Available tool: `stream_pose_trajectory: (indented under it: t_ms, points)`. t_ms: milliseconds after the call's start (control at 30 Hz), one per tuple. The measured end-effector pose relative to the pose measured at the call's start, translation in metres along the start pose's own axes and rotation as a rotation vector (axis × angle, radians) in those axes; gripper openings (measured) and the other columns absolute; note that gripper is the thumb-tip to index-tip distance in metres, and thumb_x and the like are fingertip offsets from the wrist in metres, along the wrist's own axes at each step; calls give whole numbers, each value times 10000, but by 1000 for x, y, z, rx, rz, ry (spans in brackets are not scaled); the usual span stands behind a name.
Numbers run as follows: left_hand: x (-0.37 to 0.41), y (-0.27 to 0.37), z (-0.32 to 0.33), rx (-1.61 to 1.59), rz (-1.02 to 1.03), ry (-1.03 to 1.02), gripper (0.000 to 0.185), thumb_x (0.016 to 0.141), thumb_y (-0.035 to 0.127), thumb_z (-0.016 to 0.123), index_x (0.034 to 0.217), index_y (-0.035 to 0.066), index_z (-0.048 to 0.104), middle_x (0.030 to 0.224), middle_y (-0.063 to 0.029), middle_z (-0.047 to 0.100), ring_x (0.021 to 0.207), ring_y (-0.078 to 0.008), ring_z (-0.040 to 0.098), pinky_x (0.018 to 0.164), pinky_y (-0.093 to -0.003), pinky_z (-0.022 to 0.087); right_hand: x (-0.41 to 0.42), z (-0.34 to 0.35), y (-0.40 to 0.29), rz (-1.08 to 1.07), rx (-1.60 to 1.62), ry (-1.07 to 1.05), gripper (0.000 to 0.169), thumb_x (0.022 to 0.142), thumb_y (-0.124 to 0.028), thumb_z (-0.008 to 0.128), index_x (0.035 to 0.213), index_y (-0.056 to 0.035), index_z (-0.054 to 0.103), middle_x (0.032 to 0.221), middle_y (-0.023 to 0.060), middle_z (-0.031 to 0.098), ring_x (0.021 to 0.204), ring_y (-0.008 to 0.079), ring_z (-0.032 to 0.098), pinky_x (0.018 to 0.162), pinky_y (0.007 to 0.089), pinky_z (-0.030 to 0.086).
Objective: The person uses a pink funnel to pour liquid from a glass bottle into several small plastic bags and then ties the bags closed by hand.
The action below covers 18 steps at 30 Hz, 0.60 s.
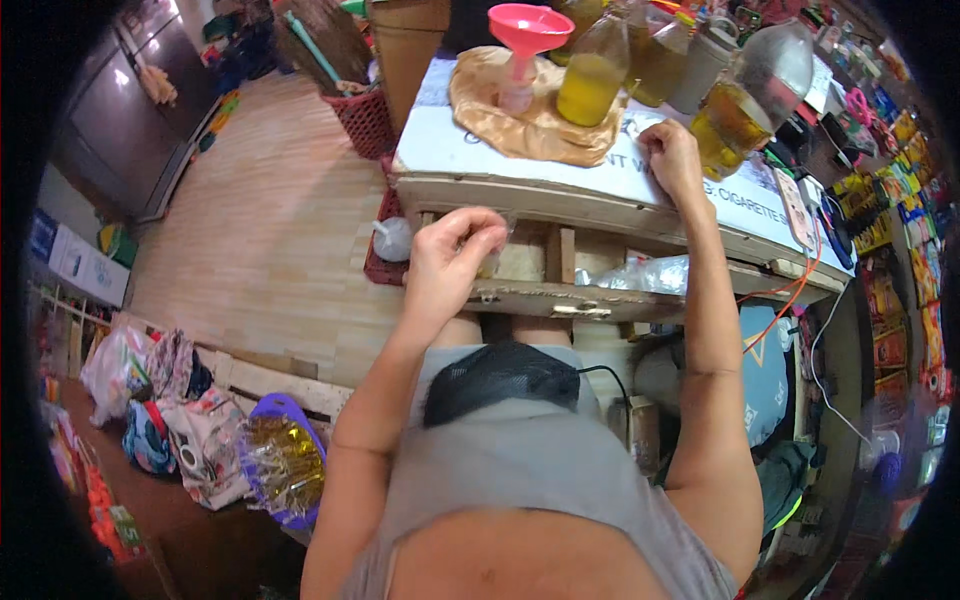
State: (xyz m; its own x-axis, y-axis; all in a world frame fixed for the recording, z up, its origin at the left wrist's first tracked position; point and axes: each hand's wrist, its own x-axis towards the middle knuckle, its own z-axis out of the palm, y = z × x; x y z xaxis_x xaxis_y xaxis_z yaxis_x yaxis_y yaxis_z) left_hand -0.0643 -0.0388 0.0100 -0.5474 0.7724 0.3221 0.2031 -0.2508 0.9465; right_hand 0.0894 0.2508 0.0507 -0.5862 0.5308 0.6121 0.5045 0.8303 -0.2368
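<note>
My left hand (459, 251) is pinched on a small clear plastic bag (495, 255), held up over the front of the open wooden drawer (525, 296). On the table top my right hand (667, 146) has its fingertips curled together beside a small whitish thing (634, 129); whether it grips this is unclear. To its left a glass bottle of yellow-green liquid (591, 90) stands on a tan cloth or bag (547, 142). A pink funnel (529, 31) sits in a small container on the same cloth. Right of the hand is a large bottle (731, 127) with yellow liquid.
More bottles (664, 67) stand at the back of the table. Crumpled clear plastic (645, 274) lies in the drawer. A power strip (795, 206) with an orange cord is at the right edge. A red basket (360, 120) stands left, and a tied plastic bag (392, 238) sits lower down.
</note>
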Motion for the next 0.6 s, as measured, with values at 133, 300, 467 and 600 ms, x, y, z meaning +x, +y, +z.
stream_pose_trajectory:
  t_ms: [133,300,467,600]
  points:
    - [0,6,-1,29,95,19,37,816,6,623,803,-24,639,772,-34,633,724,-84,578,668,-218,462,-17,-9,-43,-131,-7,166,187,719,-112,688,894,-48,684,893,119,619,866,301,547,778,398,432]
    - [7,10,-1,70,131,-29,28,812,-1,622,803,-24,634,769,-32,636,716,-75,574,662,-222,465,-39,-37,-130,-127,725,-260,355,692,-276,766,898,-9,655,823,108,628,777,208,582,711,299,449]
    - [21,25,-3,116,171,-49,38,792,-38,631,828,-26,629,765,-18,637,713,-65,577,647,-202,481,-35,-28,-160,-252,656,-342,393,706,-357,752,812,8,650,646,112,597,566,197,548,541,316,443]
    - [34,40,-6,168,257,-55,68,775,-60,639,836,-29,635,781,-21,641,745,-75,591,694,-220,504,-23,-28,-169,-258,753,-287,290,775,-257,699,705,9,609,546,122,539,485,195,507,481,335,400]
